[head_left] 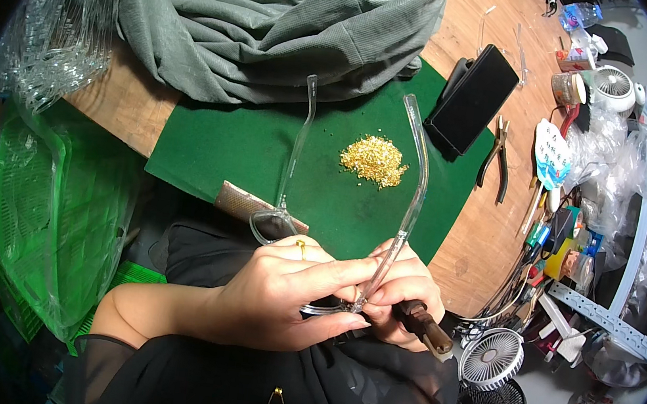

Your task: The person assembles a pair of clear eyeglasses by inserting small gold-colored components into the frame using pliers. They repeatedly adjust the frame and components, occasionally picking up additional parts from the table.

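Note:
Clear eyeglasses point(414, 188) are held in front of me, one temple arm pointing up and away on the right and the other point(295, 151) on the left. My left hand point(289, 290) is closed around the front of the frame, thumb and fingers near the right hinge. Meeting it there, my right hand point(401, 291) is closed with its fingertips at the same hinge. A brown-handled tool point(432, 332), seemingly a screwdriver, sticks out of the right hand; its working end is hidden. A pile of tiny gold-coloured pieces point(374, 160) lies on the green mat beyond.
The green mat point(218, 142) covers part of the wooden table point(478, 247). A grey cloth point(279, 29) is heaped at the back. Right of the mat are a black phone point(475, 99) and pliers point(496, 158). A green basket point(59, 212) stands left; small fans point(492, 357) stand right.

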A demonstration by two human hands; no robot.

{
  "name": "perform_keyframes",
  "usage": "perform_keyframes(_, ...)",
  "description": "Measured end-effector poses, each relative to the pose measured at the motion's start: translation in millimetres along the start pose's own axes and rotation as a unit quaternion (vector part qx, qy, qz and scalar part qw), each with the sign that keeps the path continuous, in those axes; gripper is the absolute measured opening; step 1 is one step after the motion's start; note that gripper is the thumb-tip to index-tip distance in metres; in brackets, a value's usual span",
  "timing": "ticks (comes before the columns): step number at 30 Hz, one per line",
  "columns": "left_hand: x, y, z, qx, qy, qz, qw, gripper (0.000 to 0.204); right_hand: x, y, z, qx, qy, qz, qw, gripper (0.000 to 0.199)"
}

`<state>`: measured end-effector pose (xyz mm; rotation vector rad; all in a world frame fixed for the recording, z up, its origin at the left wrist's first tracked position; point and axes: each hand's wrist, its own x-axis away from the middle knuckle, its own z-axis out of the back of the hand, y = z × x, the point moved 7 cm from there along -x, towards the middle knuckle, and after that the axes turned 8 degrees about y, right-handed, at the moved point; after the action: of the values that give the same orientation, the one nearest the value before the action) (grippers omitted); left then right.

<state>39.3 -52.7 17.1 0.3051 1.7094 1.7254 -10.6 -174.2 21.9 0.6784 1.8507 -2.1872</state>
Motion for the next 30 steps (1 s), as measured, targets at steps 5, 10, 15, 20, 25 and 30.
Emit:
perform_keyframes(5, -1, 1, -1, 0.026, -0.002, 0.000, 1.000, 0.057, 0, -2, 1, -0.004, -0.006, 0.006, 1.000, 0.014)
perform_keyframes(10, 0, -1, 0, 0.041, -0.012, 0.020, 0.999, 0.054, -1, -3, 2, -0.010, -0.015, -0.010, 1.000, 0.015)
perform_keyframes(15, -3, -1, 4, 0.041, -0.020, 0.005, 0.999, 0.051, 5, 1, 20, 0.201, -0.122, -0.008, 0.972, 0.022)
perform_keyframes(20, -2, -2, -1, 0.046, -0.025, 0.006, 0.999, 0.047, 8, 6, 8, 0.254, -0.223, -0.068, 0.939, 0.028)
perform_keyframes(25, -3, -1, 1, 0.030, -0.022, -0.018, 0.999, 0.045, 4, 5, 4, 0.281, -0.253, -0.056, 0.924, 0.029)
perform_keyframes(30, -4, 2, 1, -0.042, -0.044, -0.042, 0.997, 0.042, 2, 4, 1, 0.283, -0.267, -0.031, 0.921, 0.028)
